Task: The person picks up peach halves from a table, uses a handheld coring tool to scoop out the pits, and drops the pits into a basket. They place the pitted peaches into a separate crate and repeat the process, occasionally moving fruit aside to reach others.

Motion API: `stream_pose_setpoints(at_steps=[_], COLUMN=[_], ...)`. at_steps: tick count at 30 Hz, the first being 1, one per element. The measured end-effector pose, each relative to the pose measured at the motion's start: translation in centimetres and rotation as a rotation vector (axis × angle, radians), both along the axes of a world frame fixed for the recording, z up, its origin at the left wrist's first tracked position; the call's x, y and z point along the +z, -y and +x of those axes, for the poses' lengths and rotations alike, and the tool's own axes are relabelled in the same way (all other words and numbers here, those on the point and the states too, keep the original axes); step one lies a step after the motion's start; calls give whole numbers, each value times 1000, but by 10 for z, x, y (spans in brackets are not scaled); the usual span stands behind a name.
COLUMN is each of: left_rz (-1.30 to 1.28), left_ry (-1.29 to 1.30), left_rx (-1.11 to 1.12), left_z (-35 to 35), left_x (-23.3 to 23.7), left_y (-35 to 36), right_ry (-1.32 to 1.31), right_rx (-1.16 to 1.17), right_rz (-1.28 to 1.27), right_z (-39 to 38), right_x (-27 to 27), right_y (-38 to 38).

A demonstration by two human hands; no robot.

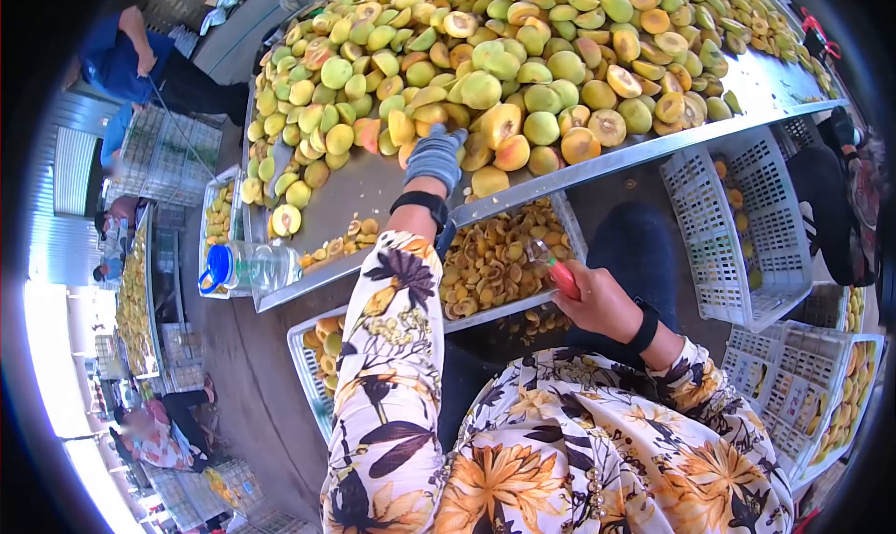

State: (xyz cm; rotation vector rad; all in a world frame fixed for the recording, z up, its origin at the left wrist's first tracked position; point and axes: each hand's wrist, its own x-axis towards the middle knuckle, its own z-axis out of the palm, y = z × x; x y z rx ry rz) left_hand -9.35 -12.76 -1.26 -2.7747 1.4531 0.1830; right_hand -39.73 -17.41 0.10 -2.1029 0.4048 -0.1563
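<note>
floral sleeve (387, 366) — red-handled tool (563, 277) inside right fingers (586, 293); gloved left hand (436, 156) by fruit (481, 91)

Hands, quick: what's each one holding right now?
Left hand: gloved, at the peach pile; grip cannot be told.
Right hand: closed around a red-handled tool.

Red-handled tool (560, 274), metal tip (blurred) pointing up-left over the tray (571, 233) of pits. Yellow peach half (488, 181) lying at the table (653, 147) edge, beside the fruit heap (485, 58).
</note>
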Motion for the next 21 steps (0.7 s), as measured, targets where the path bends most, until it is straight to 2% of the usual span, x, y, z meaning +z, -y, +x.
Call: stream_pose_setpoints(at_steps=[2, 3, 5, 7, 8, 9, 11, 12, 13, 15, 17, 19, 21], left_rz=[-283, -275, -1009, -1180, -1168, -1129, -1271, -1184, -1185, -1258, -1269, -1307, -1347], left_ry=[-166, -165, -1590, -1666, -1739, -1974, -1097, -1640, -1645, -1608, -1599, -1389, -1404], left_rx=[26, 24, 232, 350, 399, 281, 265, 407, 410, 602, 552, 488, 522], left_z=[-5, -11, -31, -65, -70, -65, -114, -101, -109, -130, -135, -138, -138], left_x=[3, 7, 19, 37, 32, 17, 21, 9, 13, 24, 19, 9, 1], left_y=[-12, -25, -55, -73, -86, -103, -111, -118, -117, -112, -109, -106, -104], right_ry=[-18, 15, 49, 97, 146, 143, 95, 154, 149, 171, 140, 138, 110], right_rx=[-33, -23, -6, -10, 0, 10, 44, 63, 64, 63, 61, 42, 30], right_rz=[24, 11, 14, 6, -21, -12, 12, 9, 9, 50, 58, 53, 52], right_z=[-2, 1, 12, 28, 36, 43, 55, 58, 60, 63, 60, 55, 50], right_x=[-2, -3, -2, 8, 1, 2, 4, 1, 1, 0, 1, -2, 0], right_y=[2, 3, 0, -9, -14, -20, -32, -38, -41, -48, -51, -53, -55])
